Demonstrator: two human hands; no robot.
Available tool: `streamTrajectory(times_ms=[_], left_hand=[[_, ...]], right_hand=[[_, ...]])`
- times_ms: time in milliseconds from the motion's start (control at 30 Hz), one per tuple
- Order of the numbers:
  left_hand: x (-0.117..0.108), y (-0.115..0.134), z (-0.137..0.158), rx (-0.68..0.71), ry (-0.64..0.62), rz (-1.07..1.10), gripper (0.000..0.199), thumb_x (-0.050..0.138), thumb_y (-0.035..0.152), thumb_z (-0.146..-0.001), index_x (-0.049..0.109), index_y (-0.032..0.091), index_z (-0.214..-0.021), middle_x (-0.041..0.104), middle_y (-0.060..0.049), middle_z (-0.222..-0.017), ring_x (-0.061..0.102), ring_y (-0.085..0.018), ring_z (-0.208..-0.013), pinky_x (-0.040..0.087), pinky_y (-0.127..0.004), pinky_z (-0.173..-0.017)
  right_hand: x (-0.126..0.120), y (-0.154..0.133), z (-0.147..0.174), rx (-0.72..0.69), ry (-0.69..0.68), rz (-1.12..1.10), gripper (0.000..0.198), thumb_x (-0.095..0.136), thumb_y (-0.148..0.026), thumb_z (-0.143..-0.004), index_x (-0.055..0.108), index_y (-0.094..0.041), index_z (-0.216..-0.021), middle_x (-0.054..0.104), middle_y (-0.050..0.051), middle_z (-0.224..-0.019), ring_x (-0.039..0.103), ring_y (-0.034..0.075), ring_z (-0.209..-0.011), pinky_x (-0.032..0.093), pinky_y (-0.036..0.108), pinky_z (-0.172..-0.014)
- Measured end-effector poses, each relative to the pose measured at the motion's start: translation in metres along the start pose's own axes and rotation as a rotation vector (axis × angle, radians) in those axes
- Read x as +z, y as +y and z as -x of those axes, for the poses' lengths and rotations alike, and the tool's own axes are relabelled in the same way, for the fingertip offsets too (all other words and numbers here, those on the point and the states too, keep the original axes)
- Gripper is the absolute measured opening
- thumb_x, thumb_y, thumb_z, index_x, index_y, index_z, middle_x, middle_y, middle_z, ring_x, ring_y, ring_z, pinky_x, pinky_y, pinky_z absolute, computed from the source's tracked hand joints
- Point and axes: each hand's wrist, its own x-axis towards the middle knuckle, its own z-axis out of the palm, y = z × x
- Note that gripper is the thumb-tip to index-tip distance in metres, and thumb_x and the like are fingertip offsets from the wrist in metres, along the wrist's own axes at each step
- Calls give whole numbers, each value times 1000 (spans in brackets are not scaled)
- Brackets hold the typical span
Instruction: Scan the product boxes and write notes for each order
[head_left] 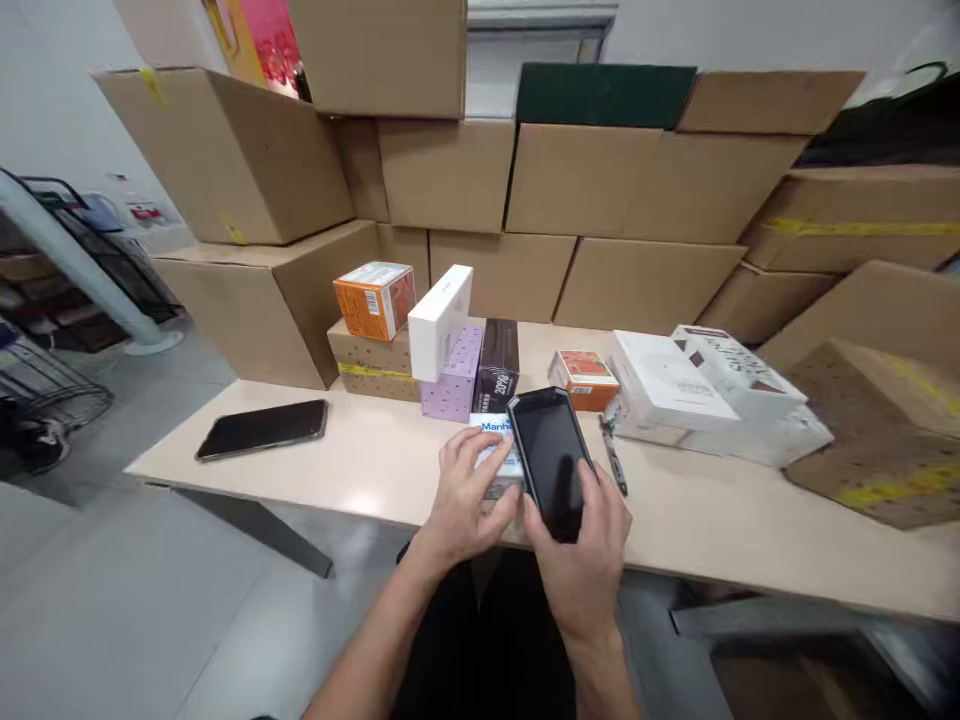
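Note:
My right hand (pixel 585 545) grips a black handheld phone-like device (pixel 551 455) by its lower part, thumb on one side and fingers on the other. Its dark screen faces up toward me. Just left of it, my left hand (pixel 472 490) is closed on a small white box with blue lettering (pixel 491 424), which stands at the table's front edge. The device covers part of that box. Behind stand a dark box marked 20% (pixel 497 365), a lilac box (pixel 450 388) and a white box (pixel 441 325) set on the lilac one.
A black smartphone (pixel 262 430) lies on the table (pixel 375 470) at left. An orange box (pixel 375 300) rests on a brown carton (pixel 375 365). To the right are another orange box (pixel 583 378), a pen-like object (pixel 613 455) and white packages (pixel 667 385). Stacked cardboard boxes (pixel 622 185) line the back.

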Motion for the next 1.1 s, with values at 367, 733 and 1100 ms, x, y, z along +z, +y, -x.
streamTrajectory(times_ms=[367,733,1100], left_hand=[[-1,2,0,-12,17,-16,59,61,20,-87,45,21,-144,53,-14,-129,40,-31,-129,38,-52,-109],[-1,2,1,-7,22,-33,63,62,22,-86,42,23,-146,53,-13,-130,42,-32,-130,39,-53,-109],[-3,4,2,-22,7,-55,61,63,21,-85,44,22,-143,54,-13,-132,42,-33,-131,38,-54,-110]], right_hand=[[0,0,-2,-10,-15,-8,67,72,-39,-84,47,-13,-141,57,21,-129,55,34,-121,49,55,-99],[-2,-2,-1,23,-17,-15,69,72,-42,-84,46,-14,-141,56,21,-131,55,34,-121,49,55,-98],[-25,24,-2,190,2,-12,73,72,-46,-82,49,-15,-143,59,19,-134,56,34,-123,47,52,-103]])
